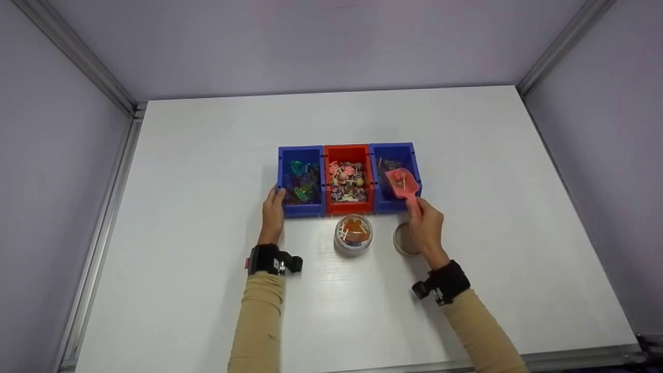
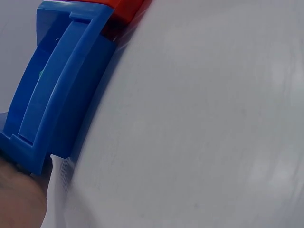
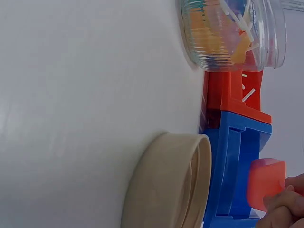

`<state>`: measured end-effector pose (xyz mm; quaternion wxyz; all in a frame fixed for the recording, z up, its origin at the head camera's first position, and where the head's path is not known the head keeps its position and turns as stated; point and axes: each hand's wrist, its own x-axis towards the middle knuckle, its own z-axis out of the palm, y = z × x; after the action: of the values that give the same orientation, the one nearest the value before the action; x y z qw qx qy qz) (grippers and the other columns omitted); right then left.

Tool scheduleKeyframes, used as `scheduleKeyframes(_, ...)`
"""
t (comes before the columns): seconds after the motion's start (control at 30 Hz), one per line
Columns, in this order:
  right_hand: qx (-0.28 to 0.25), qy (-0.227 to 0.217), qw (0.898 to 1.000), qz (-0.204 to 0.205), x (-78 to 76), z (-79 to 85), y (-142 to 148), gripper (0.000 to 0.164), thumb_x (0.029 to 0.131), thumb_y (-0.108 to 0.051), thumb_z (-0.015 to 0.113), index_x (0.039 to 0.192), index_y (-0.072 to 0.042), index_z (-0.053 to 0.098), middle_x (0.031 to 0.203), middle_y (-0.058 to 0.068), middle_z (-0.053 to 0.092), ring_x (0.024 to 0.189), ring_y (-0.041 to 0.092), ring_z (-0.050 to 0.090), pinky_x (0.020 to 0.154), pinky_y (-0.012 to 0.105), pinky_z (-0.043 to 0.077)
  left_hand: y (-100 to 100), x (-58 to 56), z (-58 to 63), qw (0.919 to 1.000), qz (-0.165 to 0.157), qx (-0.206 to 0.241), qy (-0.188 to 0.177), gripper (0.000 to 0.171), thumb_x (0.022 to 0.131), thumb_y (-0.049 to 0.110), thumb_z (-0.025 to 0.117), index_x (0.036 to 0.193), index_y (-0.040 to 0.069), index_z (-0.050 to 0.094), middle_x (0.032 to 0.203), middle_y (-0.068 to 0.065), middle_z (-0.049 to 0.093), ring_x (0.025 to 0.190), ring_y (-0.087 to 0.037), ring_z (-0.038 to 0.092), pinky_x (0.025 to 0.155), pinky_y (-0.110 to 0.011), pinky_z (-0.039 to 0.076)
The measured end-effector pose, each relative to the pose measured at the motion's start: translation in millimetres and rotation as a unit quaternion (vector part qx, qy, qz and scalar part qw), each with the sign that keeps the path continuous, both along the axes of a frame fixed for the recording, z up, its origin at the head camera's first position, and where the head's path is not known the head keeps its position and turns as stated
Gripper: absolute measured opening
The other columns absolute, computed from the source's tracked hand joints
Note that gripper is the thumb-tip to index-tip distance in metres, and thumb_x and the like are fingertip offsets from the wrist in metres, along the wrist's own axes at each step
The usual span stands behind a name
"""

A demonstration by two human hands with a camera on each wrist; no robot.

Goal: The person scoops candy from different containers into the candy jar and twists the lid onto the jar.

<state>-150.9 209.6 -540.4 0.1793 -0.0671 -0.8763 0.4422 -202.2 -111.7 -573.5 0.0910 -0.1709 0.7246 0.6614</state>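
Pink scoop, loaded with lollipops, held over right blue bin, handle clamped in right hand. Left blue bin touched at near-left corner by left hand; whether gripped, cannot be told. Red bin set between. Lidless glass jar and round beige lid placed nearer, apart, on white surface.

White tabletop, pale lilac walls, grey metal rails
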Motion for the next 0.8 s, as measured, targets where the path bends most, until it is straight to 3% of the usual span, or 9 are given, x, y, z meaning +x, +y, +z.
scheduleKeyframes(0.4,-0.003,0.028,0.999,0.025,13.9,6.2,15.0,0.02,0.09,-0.004,0.064,0.103,0.011,0.069,0.075,0.022,0.067,0.063,-0.006,0.044,0.057,0.006,0.036,1.2,2.3,-0.4,0.9999,-0.001,-0.005,0.014,0.057,0.105,0.033,0.028,0.153,0.002,0.023,0.161,-0.015,0.024,0.152,-0.029,0.018,0.127,-0.04,0.017)
scheduleKeyframes(0.8,-0.004,0.026,0.996,0.088,39.1,16.0,16.6,0.02,0.088,0.001,0.065,0.103,0.013,0.068,0.073,0.021,0.066,0.061,-0.005,0.041,0.053,0.006,0.035,0.6,2.7,-1.5,0.9999,-0.005,-0.008,0.012,0.057,0.106,0.034,0.028,0.153,0.003,0.022,0.161,-0.014,0.023,0.152,-0.028,0.017,0.127,-0.04,0.017)
